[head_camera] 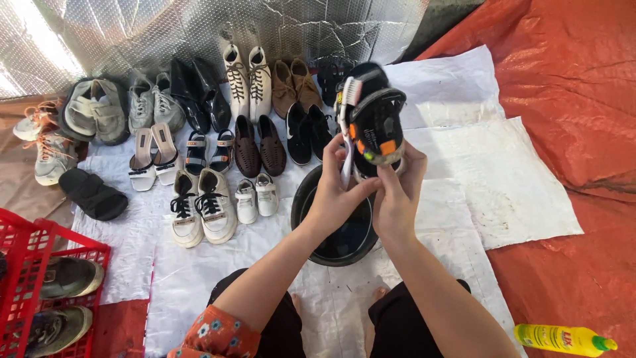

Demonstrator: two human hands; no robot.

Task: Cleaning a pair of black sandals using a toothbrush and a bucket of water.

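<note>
A small black sandal [375,126] with orange and green marks is held up over a black basin [339,242] of dark water. My right hand [397,192] grips the sandal from below and the right. My left hand [333,192] holds a white toothbrush [346,126] upright against the sandal's left side, bristles at the top. Both hands meet above the basin, which stands on a white sheet [503,179].
Several pairs of shoes [218,132] lie in rows on the sheet to the left. A red crate [26,265] with shoes stands at the lower left. A yellow bottle [563,338] lies at the lower right on an orange tarp [570,79]. A silver foil wall [199,26] is behind.
</note>
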